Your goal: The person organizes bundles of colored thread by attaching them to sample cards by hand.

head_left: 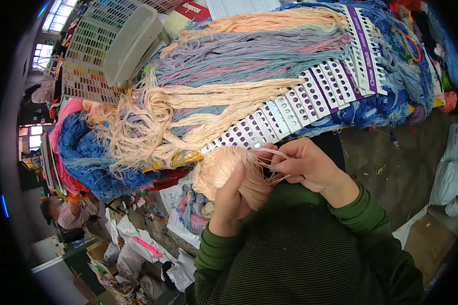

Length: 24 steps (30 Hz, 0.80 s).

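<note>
A bundle of pale peach thread [216,170] is gripped in my left hand [231,201], its thumb lying over the strands. Just to the right, my right hand [308,165] pinches a few loose strands that run out from the bundle. Both hands are close to the table's near edge. Beyond them lies a row of white punched cards [290,113], with cream thread [213,94] fanned out to their left. Farther back are grey-purple threads [239,43] and peach threads [269,21].
Blue yarn [89,160] hangs at the table's left end. A clear plastic bin [132,44] stands beside thread colour charts [94,38]. More blue yarn [397,66] lies at the right. Another person [76,213] is at the far left. White bags [450,183] are at the right.
</note>
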### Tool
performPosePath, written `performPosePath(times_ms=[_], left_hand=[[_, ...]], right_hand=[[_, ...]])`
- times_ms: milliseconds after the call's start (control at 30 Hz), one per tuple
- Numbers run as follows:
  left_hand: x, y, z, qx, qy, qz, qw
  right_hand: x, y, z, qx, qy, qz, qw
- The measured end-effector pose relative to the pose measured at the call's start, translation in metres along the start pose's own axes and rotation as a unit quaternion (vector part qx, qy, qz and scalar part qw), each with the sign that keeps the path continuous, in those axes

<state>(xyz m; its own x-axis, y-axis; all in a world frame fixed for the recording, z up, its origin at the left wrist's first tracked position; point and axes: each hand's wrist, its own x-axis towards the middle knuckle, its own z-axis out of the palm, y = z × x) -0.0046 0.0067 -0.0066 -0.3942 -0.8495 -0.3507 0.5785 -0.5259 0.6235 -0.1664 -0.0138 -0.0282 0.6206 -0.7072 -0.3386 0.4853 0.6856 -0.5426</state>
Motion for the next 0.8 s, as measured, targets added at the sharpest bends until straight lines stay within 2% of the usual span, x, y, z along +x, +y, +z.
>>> performPosePath(times_ms=[67, 167, 367, 500, 700, 800], left_hand=[[0.0, 0.0, 0.0, 0.09, -0.041, 0.035, 0.995], [-0.001, -0.003, 0.003, 0.038, 0.046, -0.037, 0.998], [0.002, -0.007, -0.011, -0.051, 0.014, -0.022, 0.998], [0.001, -0.007, -0.009, -0.037, 0.036, -0.007, 0.999], [0.004, -0.006, -0.005, -0.078, 0.021, -0.009, 0.997], [0.005, -0.006, -0.006, -0.063, 0.045, -0.018, 0.997]], right_hand=[[0.0, 0.002, -0.001, 0.025, 0.018, -0.003, 1.0], [0.001, 0.005, -0.003, 0.054, 0.014, -0.011, 0.998], [0.003, 0.005, -0.004, 0.08, 0.01, -0.006, 0.997], [0.003, 0.001, 0.001, 0.066, 0.027, 0.008, 0.997], [0.0, -0.001, -0.008, 0.106, -0.017, 0.035, 0.994], [-0.001, -0.006, 0.002, -0.002, 0.019, 0.017, 1.0]])
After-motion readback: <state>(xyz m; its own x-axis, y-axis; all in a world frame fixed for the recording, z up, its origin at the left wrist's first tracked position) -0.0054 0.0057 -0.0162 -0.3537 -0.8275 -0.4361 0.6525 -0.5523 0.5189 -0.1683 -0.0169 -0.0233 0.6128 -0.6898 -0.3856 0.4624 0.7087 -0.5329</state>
